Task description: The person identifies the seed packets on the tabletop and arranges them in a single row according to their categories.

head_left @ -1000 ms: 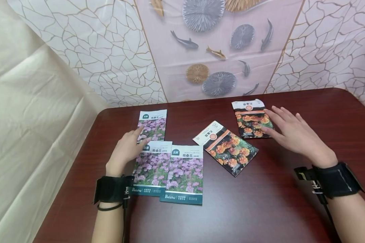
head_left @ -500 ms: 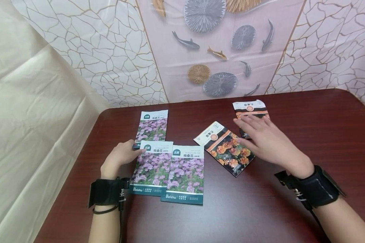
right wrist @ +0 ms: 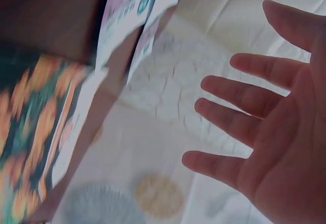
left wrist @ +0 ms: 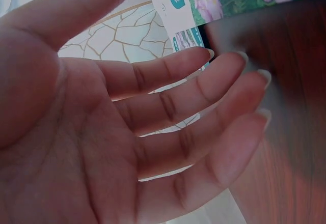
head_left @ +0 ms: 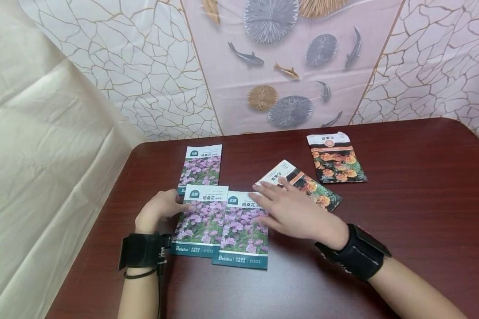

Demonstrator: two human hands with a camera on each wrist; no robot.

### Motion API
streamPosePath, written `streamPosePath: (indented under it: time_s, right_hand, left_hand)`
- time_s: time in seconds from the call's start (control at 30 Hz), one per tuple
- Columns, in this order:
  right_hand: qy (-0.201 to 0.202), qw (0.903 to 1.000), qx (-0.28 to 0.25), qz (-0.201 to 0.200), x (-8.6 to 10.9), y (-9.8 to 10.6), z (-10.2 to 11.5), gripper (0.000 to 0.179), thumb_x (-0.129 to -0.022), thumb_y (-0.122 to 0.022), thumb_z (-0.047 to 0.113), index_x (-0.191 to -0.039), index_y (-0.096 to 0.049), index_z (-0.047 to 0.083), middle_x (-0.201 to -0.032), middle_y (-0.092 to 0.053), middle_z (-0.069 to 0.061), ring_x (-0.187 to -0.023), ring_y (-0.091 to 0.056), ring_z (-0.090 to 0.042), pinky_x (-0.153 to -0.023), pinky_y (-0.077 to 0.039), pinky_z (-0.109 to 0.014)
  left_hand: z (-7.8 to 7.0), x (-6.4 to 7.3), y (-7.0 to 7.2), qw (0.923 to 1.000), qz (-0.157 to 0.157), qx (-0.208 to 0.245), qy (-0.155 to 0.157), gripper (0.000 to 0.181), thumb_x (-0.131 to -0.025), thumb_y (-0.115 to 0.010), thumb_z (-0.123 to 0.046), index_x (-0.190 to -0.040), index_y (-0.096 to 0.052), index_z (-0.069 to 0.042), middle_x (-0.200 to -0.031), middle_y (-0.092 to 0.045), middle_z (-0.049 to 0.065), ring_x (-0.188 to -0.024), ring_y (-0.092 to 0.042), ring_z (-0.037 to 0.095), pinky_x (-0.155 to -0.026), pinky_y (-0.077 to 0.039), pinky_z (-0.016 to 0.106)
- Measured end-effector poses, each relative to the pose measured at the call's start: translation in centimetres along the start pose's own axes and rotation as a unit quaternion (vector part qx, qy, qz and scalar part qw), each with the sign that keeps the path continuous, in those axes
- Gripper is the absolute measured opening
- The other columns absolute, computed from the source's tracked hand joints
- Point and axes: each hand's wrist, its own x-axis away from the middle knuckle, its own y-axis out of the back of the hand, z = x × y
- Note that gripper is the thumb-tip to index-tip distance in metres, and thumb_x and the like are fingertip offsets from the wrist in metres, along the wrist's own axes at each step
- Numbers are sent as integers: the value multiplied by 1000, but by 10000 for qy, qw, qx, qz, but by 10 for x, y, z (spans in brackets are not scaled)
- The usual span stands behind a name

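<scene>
My left hand (head_left: pixel 157 210) is at the left edge of a seed packet (head_left: pixel 203 221) with purple flowers, its thumb overlapping the packet's upper left. In the left wrist view its fingers (left wrist: pixel 178 102) are loosely bent with nothing between them. A second purple-flower packet (head_left: pixel 239 235) lies against the first, slightly overlapping it. My right hand (head_left: pixel 295 212) hovers palm down, fingers spread, partly covering a tilted packet (head_left: pixel 321 195) of orange flowers. Its fingertips overlap the second purple packet's upper right corner. In the right wrist view its fingers (right wrist: pixel 229 117) are straight and hold nothing.
Another purple-flower packet (head_left: pixel 201 166) lies farther back on the left. At the back right is another orange-flower packet (head_left: pixel 337 159). All lie on a dark red-brown table (head_left: pixel 415 177), with a patterned cloth (head_left: pixel 283 66) behind and a pale cloth (head_left: pixel 56 168) at the left.
My right hand has swept left from the back orange packet to above the tilted one and the purple packet's edge. My left hand has drawn back from the rear purple packet toward the front one.
</scene>
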Motion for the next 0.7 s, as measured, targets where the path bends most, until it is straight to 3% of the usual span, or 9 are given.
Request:
streamPosePath:
  time_s: [0.17, 0.33, 0.7]
  right_hand:
    - [478, 9980, -208, 350, -21, -17, 16, 52, -93, -51, 38, -134, -46, 7, -136, -44, -14, -128, -36, -27, -104, -22, -56]
    - [831, 9917, -484, 849, -35, -33, 32, 52, -92, -51, 39, -134, -46, 8, -136, -45, -10, -128, -36, -23, -103, -22, -57]
    - [1119, 9804, -629, 1492, -37, -49, 47, 51, -92, -52, 37, -136, -44, 11, -139, -42, -6, -129, -35, -21, -105, -21, -54]
  left_hand:
    - [0, -1, -4, 9998, 9, 197, 65, 51, -80, -71, -31, -108, -54, 9, -93, -58, 16, -73, -55, 24, -56, -49, 33]
    - [-1, -2, -7, 9998, -34, 162, 118, 52, -74, -77, -28, -106, -56, 8, -88, -57, 13, -71, -54, 23, -54, -49, 32]
    - [-4, -5, -9, 10000, -68, 10, 51, 34, -73, -77, -18, -92, -60, 4, -76, -56, 11, -66, -56, 22, -53, -51, 31]
